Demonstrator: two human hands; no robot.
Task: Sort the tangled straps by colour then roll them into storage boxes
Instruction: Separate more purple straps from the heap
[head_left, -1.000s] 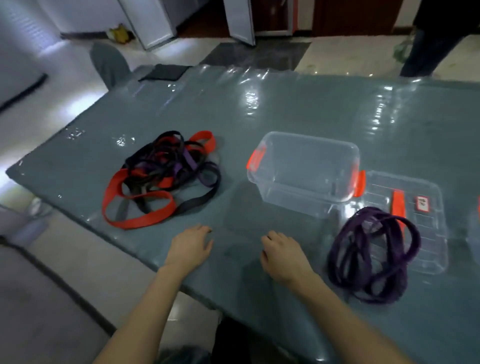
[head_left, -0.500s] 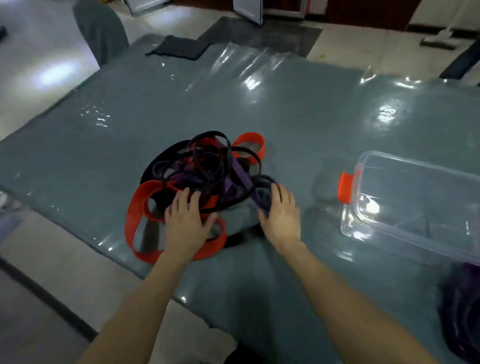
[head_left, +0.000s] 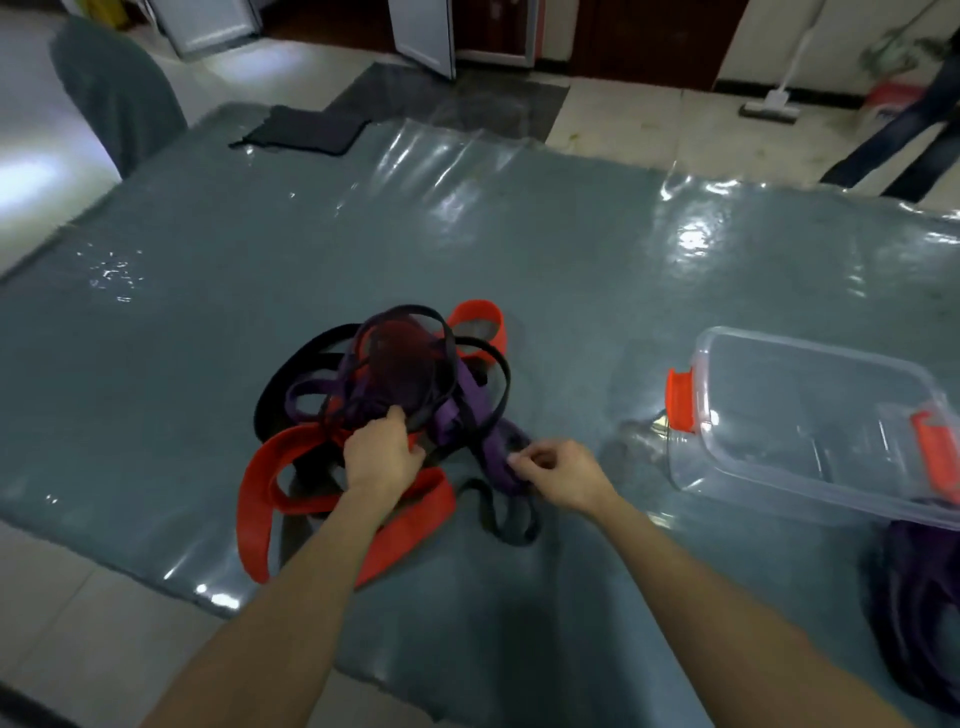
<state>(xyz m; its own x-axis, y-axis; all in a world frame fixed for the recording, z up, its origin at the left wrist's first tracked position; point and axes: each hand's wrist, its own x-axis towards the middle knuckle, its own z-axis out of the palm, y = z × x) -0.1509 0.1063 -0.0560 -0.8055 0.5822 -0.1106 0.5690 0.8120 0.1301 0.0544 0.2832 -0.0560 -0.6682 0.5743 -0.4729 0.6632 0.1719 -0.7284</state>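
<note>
A tangle of red, black and purple straps (head_left: 395, 384) lies on the grey table near its front edge. My left hand (head_left: 376, 457) grips straps in the middle of the tangle, fingers curled into the black and purple loops. My right hand (head_left: 558, 475) pinches a purple strap (head_left: 480, 415) at the tangle's right side. A wide red strap (head_left: 265, 483) loops out to the front left. A clear storage box (head_left: 810, 415) with orange latches stands empty to the right. A separate pile of purple straps (head_left: 919, 603) lies at the far right edge.
The table (head_left: 208, 270) is covered with shiny clear plastic. A dark cloth (head_left: 306, 130) lies at the far left corner, beside a grey chair (head_left: 114, 88). A person's legs (head_left: 904, 135) stand beyond the table at the right, near a mop (head_left: 779, 88).
Both hands moved from the bare table onto the tangle and curled from flat into grips on the straps. The view turned left, so the tangle sits central.
</note>
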